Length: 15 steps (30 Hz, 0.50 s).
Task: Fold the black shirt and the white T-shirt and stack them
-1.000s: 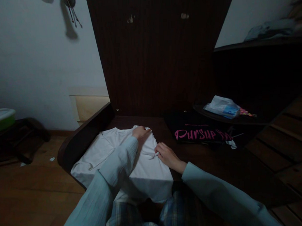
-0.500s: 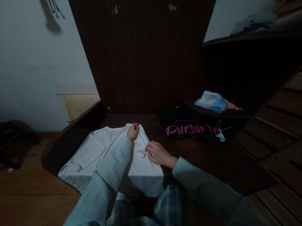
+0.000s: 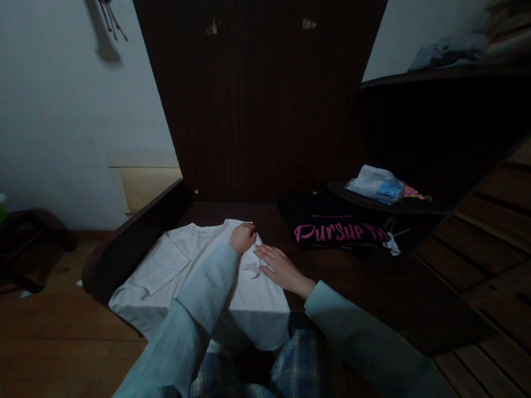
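A white shirt (image 3: 166, 259) lies spread on the dark wooden surface, one sleeve folded inward on its left side, and its lower part hangs over the front edge. My left hand (image 3: 243, 238) is closed on the shirt's far right corner, fingers curled and partly hidden. Just nearer to me, my right hand (image 3: 282, 268) lies flat on the shirt's right edge with its fingers stretched out. A small crease of cloth shows beside its fingertips.
A folded black garment with pink lettering (image 3: 337, 232) lies at the back right. Above it, a corner shelf (image 3: 371, 205) carries a plastic-wrapped packet (image 3: 374, 184). A raised side board (image 3: 135, 228) bounds the left. Wooden slats (image 3: 506, 259) stand at the far right.
My right hand has gone from pinching the shirt's edge to lying flat with fingers extended. My left hand has shifted slightly right and curled more. The view has tilted slightly.
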Available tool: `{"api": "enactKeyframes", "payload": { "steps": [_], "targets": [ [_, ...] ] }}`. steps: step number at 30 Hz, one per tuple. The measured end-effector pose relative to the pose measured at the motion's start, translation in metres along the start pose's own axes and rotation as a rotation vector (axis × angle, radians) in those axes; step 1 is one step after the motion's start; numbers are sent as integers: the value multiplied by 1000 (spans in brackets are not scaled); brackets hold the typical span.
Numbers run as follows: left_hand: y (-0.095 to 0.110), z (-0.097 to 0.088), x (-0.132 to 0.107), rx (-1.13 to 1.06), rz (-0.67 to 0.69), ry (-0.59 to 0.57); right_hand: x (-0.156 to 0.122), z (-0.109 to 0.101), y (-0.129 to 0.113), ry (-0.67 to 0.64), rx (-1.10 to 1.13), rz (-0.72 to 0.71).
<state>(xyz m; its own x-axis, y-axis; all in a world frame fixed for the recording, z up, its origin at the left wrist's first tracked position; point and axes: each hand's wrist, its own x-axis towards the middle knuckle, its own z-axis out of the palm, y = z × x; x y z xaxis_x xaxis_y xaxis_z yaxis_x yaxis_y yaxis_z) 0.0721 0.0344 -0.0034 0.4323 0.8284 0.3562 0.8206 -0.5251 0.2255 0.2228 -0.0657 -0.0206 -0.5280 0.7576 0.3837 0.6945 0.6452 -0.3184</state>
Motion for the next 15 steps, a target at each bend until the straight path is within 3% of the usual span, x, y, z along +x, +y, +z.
{"api": "enactKeyframes", "payload": {
  "steps": [3, 8, 11, 15],
  "targets": [
    [1, 0, -1, -7, 6, -40, 0, 0, -3, -117, -58, 55],
    [-4, -14, -6, -103, 21, -155, -3, -3, -3, -128, -116, 96],
    [-23, -41, -19, -148, -95, -173, -6, -13, -6, -121, -182, 163],
    [-68, -87, -55, -67, -229, -148, 2, -35, -11, -173, -261, 238]
  ]
}}
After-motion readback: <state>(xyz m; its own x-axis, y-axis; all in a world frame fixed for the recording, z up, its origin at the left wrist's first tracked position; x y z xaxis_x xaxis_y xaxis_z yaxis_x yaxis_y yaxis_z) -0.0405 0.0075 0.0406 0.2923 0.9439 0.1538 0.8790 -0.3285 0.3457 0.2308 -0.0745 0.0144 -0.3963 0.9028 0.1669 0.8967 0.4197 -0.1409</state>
